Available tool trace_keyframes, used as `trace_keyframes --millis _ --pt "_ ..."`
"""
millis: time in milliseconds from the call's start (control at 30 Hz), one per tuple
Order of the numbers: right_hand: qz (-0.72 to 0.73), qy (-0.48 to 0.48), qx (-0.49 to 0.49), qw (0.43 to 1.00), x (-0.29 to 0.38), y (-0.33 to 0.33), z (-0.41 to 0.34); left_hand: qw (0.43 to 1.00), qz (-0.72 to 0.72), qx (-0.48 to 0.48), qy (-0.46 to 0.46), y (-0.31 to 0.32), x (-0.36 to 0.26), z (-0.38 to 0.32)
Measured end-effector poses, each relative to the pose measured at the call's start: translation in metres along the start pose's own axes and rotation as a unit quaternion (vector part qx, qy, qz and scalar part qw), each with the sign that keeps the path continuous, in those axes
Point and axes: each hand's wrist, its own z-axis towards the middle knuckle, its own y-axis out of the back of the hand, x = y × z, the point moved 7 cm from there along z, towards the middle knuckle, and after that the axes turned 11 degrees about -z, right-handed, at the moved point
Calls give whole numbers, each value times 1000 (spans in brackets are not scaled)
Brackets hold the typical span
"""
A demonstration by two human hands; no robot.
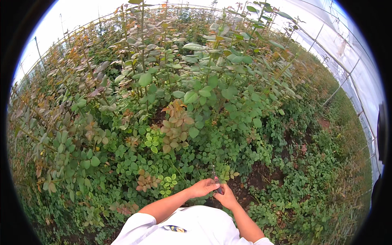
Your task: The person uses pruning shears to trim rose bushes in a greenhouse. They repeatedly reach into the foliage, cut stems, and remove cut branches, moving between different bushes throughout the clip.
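Pruning shears [216,178] with red and dark handles are held close in front of my body, blades pointing away from me. My right hand [227,197] is wrapped around the lower part of the handles. From the other side, the fingers and thumb of my left hand [202,187] close on the handles just above it. Beside the blades hangs a small sprig of yellowish-green rose leaves [228,173]. Whether the blades touch any stem cannot be made out.
Dense rose bushes [196,95] rise before me, with tall stems and a rose bud [221,27] near the top. Reddish young leaves [176,125] stand among the green. Bare soil [263,176] shows to the right. Plastic greenhouse sheeting [364,76] on metal poles bounds the right side.
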Motion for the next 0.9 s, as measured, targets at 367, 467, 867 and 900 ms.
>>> trace_keyframes --millis 367,467,867,900 --pt "159 -267 -90 946 -139 15 -65 962 9 -250 -112 119 -114 27" --pt "189 -299 -88 931 -160 26 -60 941 27 -297 -159 125 -153 31" --pt "221 -198 8 955 -242 132 47 888 201 -371 -184 15 -213 147" --pt "212 -194 15 958 -249 145 54 888 235 -358 -170 3 -216 165"
